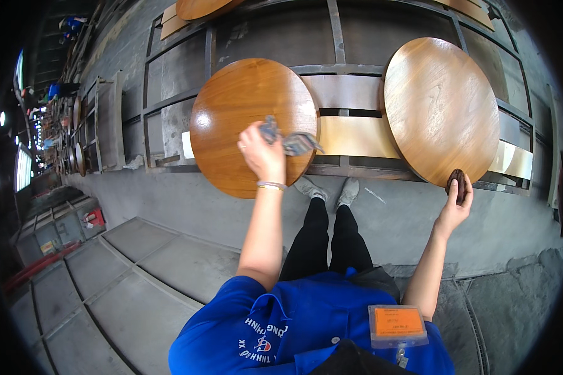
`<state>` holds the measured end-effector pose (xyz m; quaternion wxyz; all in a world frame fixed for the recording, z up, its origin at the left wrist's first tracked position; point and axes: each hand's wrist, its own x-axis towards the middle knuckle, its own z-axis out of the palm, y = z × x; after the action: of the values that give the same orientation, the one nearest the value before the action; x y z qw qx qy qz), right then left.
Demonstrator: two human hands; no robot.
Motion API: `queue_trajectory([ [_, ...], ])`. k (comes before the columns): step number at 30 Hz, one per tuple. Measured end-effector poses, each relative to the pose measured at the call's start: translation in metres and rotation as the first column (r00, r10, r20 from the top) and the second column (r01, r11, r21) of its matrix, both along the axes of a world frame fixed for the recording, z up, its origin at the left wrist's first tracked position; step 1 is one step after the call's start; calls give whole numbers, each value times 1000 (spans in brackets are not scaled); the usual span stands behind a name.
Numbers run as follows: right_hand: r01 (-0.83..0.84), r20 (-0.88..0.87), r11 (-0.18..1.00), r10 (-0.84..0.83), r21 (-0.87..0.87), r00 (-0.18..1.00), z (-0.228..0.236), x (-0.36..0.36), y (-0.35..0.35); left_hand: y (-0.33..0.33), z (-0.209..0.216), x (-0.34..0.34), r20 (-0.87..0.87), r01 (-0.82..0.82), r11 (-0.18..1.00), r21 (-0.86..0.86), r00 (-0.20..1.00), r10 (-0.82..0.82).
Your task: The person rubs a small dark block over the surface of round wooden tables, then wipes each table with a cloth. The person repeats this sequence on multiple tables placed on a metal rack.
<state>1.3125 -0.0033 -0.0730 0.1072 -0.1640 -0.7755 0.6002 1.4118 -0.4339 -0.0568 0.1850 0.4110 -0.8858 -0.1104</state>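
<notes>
Two round wooden tabletops lie side by side on a metal rack. Over the glossy orange-brown left tabletop (231, 100) is my left hand (261, 153), closed on a crumpled grey patterned rag (299, 144) whose loose end trails to the right. The right tabletop (441, 106) is paler and shows its grain under a light sheen. At its near edge my right hand (456, 206) grips a dark brown, rounded pad (458, 177) between thumb and fingers. Whether that pad is wadded cloth or something firmer cannot be made out.
The dark metal rack (338, 37) carries flat boards (356, 136) between the tabletops, with another round top (203, 6) at the far edge. Grey floor (394, 219) lies in front. Grey panels (150, 275) stand at the near left, beside a red box (94, 218).
</notes>
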Motion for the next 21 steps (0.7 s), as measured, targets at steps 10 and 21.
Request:
queue_trajectory([
  [10,-56,-47,993,61,100,997,-2,-2,5,47,-1,-12,-47,158,986,53,987,-156],
  [21,-8,14,1000,8,-15,1000,-10,2,34,45,-18,-101,-55,164,986,30,985,-163],
])
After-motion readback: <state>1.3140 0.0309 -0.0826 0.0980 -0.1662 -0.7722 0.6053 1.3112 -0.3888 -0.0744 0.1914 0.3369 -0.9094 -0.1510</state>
